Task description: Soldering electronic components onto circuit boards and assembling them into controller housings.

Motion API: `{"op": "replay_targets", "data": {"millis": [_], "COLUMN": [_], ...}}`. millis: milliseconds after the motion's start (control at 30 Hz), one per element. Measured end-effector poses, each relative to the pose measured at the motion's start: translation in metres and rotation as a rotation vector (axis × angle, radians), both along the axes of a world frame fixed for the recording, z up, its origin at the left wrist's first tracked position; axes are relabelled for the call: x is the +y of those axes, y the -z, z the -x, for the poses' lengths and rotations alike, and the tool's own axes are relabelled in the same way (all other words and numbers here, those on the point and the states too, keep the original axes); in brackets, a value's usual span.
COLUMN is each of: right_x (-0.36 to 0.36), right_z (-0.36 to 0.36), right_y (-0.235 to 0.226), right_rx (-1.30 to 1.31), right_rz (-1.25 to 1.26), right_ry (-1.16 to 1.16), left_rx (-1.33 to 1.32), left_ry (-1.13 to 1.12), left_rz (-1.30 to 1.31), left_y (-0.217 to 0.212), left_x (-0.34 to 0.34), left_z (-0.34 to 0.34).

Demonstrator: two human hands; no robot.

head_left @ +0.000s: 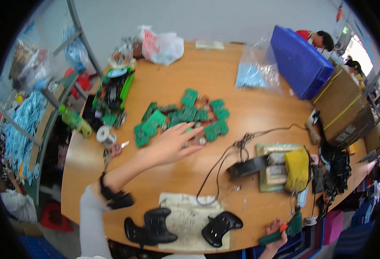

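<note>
Left fingers (pixel 191 134) spread over green boards (pixel 189 113), right fingers (pixel 273 226) curled around drill (pixel 296 222), aimed lengthwise away

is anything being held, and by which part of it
The right hand holds a green power drill by its handle, near the red part. The left hand is spread over green circuit boards; no hold shows.

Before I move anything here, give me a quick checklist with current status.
1. Left hand at the green circuit boards: ok.
2. Left hand gripping a board: cannot tell; the fingers hide the contact.
3. Right hand holding the green power driver: ok.
4. Left black gamepad shell apart from the right black gamepad shell: ok.
5. Stained mat free of the black cable: not ok; a loop overlaps its far edge.
</note>
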State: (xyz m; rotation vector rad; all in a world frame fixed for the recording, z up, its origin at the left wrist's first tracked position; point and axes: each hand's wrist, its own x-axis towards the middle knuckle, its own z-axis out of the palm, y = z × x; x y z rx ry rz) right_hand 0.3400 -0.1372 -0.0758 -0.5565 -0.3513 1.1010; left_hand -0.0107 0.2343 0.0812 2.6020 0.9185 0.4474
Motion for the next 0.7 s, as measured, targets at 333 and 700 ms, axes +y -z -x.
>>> {"op": "replay_targets", "data": {"millis": [333, 700], "right_x": [0.024, 0.019], "right_z": [0.025, 0.064], "right_y": [-0.026, -0.037], "right_rx": [-0.040, -0.004], "right_rz": [0.028, 0.088], "right_ry": [-0.176, -0.255], "left_rx": [0.427, -0.348], "left_ry": [-0.127, -0.481], "left_rz": [0.138, 0.131], "left_y": [0.032, 0.018], "left_x": [-0.237, -0.199], "left_z": [0.092, 0.054]}}
